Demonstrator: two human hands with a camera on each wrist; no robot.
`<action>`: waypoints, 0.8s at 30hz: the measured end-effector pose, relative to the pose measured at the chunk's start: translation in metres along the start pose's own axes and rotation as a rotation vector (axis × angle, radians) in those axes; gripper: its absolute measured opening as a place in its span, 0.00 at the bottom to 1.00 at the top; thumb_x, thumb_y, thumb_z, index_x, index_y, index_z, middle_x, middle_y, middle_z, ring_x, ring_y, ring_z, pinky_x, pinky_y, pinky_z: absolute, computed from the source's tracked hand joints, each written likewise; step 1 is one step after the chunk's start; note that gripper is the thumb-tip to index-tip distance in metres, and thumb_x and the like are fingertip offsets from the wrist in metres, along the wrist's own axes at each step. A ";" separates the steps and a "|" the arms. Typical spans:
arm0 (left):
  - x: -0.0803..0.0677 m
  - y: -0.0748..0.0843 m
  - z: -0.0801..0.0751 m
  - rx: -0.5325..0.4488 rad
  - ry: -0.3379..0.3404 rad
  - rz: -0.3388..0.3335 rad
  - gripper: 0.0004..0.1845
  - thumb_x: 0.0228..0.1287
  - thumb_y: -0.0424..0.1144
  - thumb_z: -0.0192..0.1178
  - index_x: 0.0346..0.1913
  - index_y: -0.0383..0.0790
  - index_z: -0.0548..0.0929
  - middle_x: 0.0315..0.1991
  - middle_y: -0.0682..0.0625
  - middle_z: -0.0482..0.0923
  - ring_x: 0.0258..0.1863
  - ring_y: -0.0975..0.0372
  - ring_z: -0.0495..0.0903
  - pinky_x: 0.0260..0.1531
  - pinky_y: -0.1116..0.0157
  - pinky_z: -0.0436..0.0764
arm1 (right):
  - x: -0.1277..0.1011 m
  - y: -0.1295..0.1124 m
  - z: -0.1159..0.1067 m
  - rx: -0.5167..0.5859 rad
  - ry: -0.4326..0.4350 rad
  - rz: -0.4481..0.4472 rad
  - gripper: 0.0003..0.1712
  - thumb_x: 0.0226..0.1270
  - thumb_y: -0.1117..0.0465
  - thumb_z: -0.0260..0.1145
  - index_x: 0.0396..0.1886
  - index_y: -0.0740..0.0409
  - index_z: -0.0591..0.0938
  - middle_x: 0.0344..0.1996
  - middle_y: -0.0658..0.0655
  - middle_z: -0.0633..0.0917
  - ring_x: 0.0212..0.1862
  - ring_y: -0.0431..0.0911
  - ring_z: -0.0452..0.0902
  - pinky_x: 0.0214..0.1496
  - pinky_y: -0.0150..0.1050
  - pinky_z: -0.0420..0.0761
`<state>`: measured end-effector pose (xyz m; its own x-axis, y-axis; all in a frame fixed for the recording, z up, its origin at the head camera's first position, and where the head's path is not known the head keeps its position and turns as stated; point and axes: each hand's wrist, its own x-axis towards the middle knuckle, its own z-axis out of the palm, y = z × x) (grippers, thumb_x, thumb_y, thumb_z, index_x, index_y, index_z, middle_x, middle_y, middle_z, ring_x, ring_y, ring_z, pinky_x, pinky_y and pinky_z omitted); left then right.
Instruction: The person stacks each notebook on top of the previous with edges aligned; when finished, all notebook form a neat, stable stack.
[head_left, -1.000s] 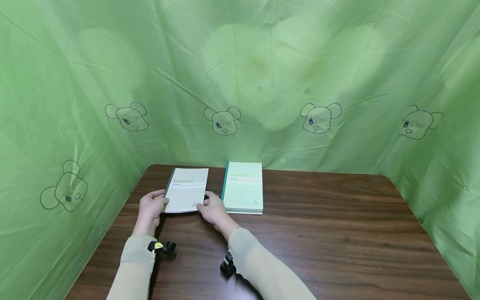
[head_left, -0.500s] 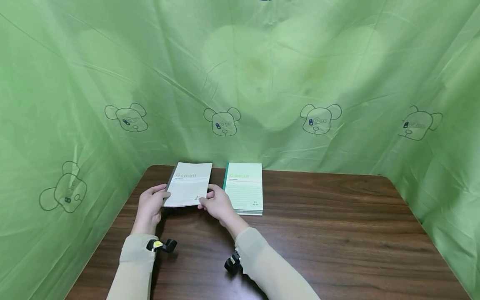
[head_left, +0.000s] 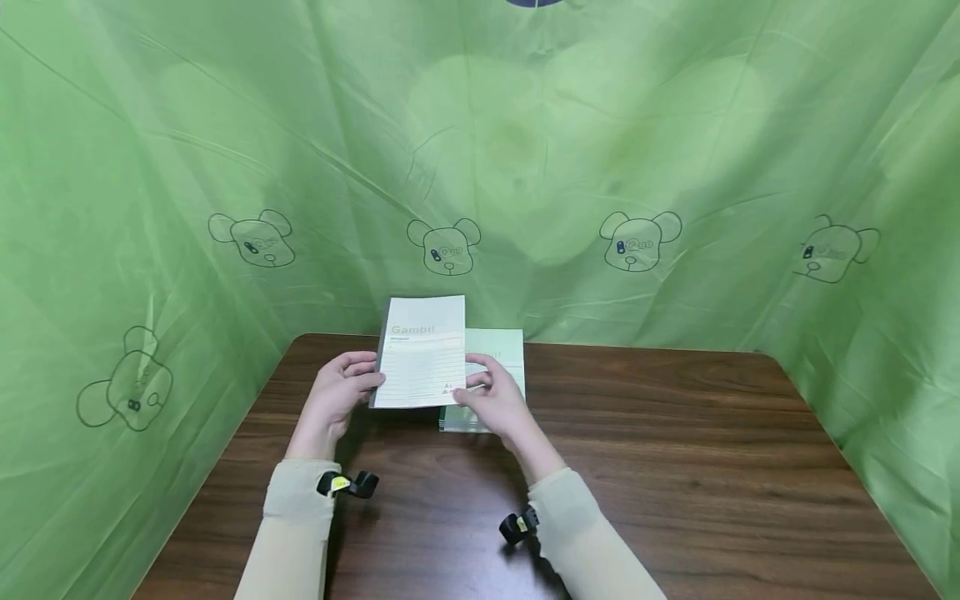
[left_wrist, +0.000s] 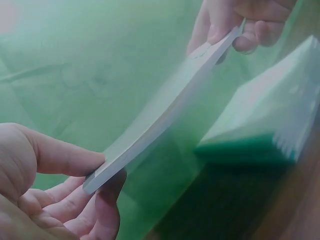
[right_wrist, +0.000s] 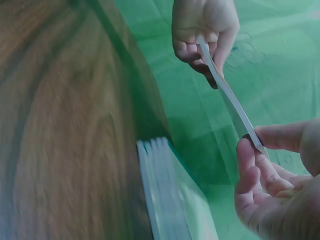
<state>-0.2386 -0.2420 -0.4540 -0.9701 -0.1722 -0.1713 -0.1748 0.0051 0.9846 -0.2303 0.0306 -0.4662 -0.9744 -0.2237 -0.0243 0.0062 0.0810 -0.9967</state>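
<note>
Overhead, from the head camera, a grey notebook (head_left: pixel 422 352) was held up off the counter (head_left: pixel 675 467), its cover facing the camera with the printed title at the top; its long axis ran away from the person, far edge raised, spine on the left. The left hand (head_left: pixel 339 400) pinched the spine-side edge near the lower corner, and the right hand (head_left: pixel 495 402) pinched the opposite lower corner. Just behind and partly hidden by the notebook and the right hand lay a stack of green notebooks (head_left: pixel 501 350), flat on the counter with its long axis pointing away as well. The counter was dark wood grain with rounded far corners. A green curtain (head_left: pixel 675 167) printed with outline bear heads closed in the back and both sides.

From the left wrist, the grey notebook (left_wrist: pixel 165 107) showed edge-on, slanting from lower left to upper right. The left hand (left_wrist: pixel 45 185) had thumb on top and curled fingers (left_wrist: pixel 112 200) beneath, pinching the near corner; the right hand (left_wrist: pixel 245 22) pinched the far corner. The green stack (left_wrist: pixel 265 120) sat beyond, below the notebook, on the counter.

From the right wrist, the notebook (right_wrist: pixel 227 95) again ran as a thin edge between both hands: the left hand (right_wrist: pixel 205 25) gripping the far end, the right hand (right_wrist: pixel 275 185) pinching the near end between thumb and fingers (right_wrist: pixel 247 170). The stack (right_wrist: pixel 165 195) lay below on the blurred wood.
</note>
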 end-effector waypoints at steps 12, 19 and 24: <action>-0.002 0.006 0.064 -0.035 -0.010 0.098 0.23 0.68 0.22 0.70 0.64 0.31 0.81 0.58 0.37 0.87 0.38 0.61 0.88 0.35 0.64 0.87 | -0.009 0.005 -0.053 0.062 0.133 -0.035 0.37 0.69 0.70 0.75 0.77 0.54 0.77 0.45 0.59 0.87 0.42 0.47 0.86 0.49 0.42 0.84; 0.000 0.002 0.093 -0.032 -0.028 0.117 0.23 0.67 0.21 0.71 0.63 0.34 0.83 0.58 0.37 0.88 0.37 0.60 0.87 0.33 0.62 0.86 | -0.011 0.010 -0.075 0.107 0.187 -0.037 0.35 0.71 0.72 0.74 0.76 0.60 0.77 0.56 0.69 0.87 0.43 0.41 0.86 0.52 0.37 0.86; 0.002 -0.005 0.106 0.006 -0.006 0.132 0.22 0.66 0.23 0.72 0.62 0.36 0.84 0.58 0.38 0.88 0.35 0.60 0.85 0.31 0.63 0.84 | -0.011 0.015 -0.083 0.102 0.198 -0.028 0.35 0.72 0.72 0.73 0.77 0.59 0.77 0.57 0.70 0.86 0.42 0.41 0.86 0.53 0.39 0.86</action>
<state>-0.2577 -0.1380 -0.4635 -0.9856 -0.1638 -0.0410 -0.0470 0.0329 0.9984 -0.2381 0.1149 -0.4745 -0.9995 -0.0286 0.0092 -0.0085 -0.0235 -0.9997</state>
